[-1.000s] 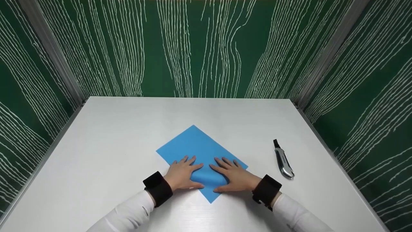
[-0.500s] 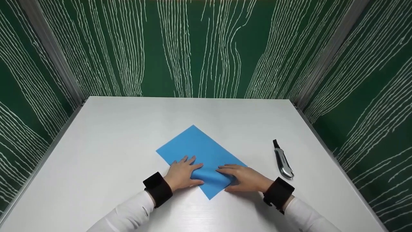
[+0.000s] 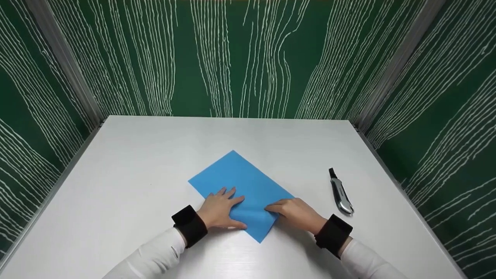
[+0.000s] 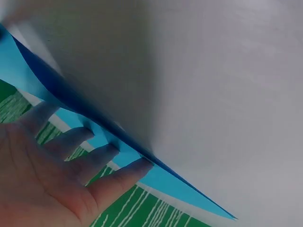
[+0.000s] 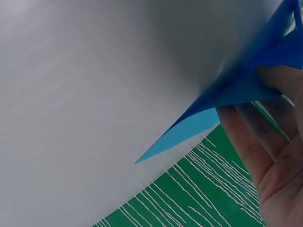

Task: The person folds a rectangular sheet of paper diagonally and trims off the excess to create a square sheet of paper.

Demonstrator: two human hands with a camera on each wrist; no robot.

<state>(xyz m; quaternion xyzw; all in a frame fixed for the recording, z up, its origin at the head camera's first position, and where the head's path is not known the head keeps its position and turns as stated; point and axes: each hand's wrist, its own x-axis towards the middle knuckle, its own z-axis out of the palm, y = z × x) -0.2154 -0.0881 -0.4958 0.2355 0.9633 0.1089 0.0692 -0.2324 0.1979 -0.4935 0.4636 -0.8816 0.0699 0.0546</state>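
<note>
A blue sheet of paper (image 3: 240,174) lies diagonally on the white table, its near part bulging slightly upward. My left hand (image 3: 221,211) rests on the paper's left edge with fingers spread and thumb by the near edge. In the left wrist view, the fingertips (image 4: 142,163) press on the blue sheet. My right hand (image 3: 298,213) pinches the paper's right edge. From the right wrist view, the thumb (image 5: 279,78) lies against the lifted, darker side of the sheet, with the other fingers on its opposite face.
A grey and black utility knife (image 3: 341,195) lies on the table (image 3: 135,162) to the right of my right hand. Green walls (image 3: 263,58) with white wavy lines stand behind and along both sides, with grey posts (image 3: 73,66) at the corners.
My right hand has gone from lying spread on the paper to pinching its right edge, slightly farther right. The paper's near corner has shifted a little to the right. My left hand stays put.
</note>
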